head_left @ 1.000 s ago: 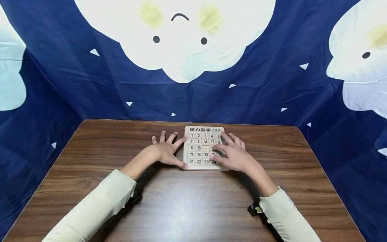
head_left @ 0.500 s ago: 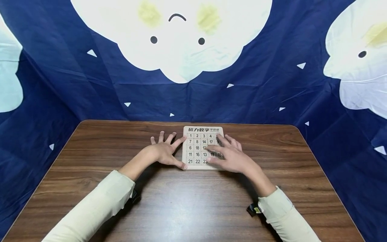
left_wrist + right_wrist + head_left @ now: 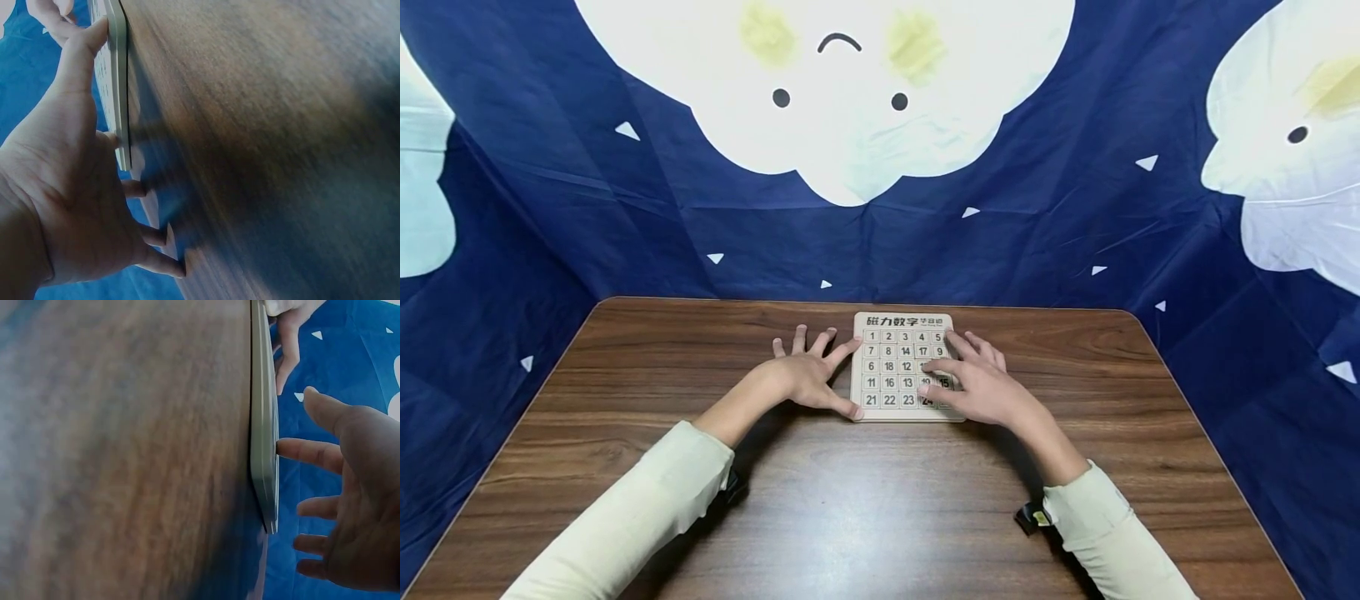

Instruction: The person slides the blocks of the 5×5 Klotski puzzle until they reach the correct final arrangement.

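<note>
A pale wooden number slide puzzle (image 3: 887, 415) lies flat on the table, its header strip at the far side and numbered tiles in rows below. My left hand (image 3: 808, 379) has its fingers spread, with thumb and index finger touching the board's left edge. In the left wrist view, that thumb rests on the board's side (image 3: 120, 69). Over the right columns is my right hand (image 3: 988, 390), fingers extended and apart. Its index fingertip touches the board face in the right wrist view (image 3: 281, 447); the thumb stands off it. This hand partly covers several right-hand tiles.
The brown wood-grain table (image 3: 850, 517) has rounded far corners. Behind and beside it hangs a dark blue cloth (image 3: 760, 221) printed with white clouds and small triangles. Each wrist wears a black strap (image 3: 1032, 518) below a pale sleeve.
The gap in the middle row's third column is now filled by tile 12, which has slid left. My right hand went left, then back right. The left hand stays at the board's edge.
</note>
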A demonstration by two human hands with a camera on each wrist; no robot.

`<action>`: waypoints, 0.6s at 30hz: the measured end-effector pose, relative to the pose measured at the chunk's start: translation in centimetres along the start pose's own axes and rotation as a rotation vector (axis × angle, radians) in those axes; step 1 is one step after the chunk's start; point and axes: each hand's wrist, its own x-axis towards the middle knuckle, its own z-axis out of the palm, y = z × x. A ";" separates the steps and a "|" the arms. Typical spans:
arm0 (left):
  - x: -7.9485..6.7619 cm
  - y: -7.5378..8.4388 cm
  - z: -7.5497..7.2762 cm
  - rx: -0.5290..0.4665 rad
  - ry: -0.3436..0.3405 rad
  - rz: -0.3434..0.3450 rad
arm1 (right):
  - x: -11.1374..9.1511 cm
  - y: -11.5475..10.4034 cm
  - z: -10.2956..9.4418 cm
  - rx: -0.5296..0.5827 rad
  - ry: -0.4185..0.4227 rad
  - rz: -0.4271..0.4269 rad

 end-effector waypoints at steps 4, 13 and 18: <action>0.0 0.2 0.1 0.003 -0.002 -0.001 | 0.1 0.2 -0.3 0.017 0.018 0.037; 0.0 0.2 0.1 0.001 -0.007 -0.001 | -0.2 1.2 -0.8 0.042 0.043 0.056; 0.0 0.1 0.0 0.000 -0.005 -0.003 | -0.5 0.8 -0.5 0.035 -0.007 0.005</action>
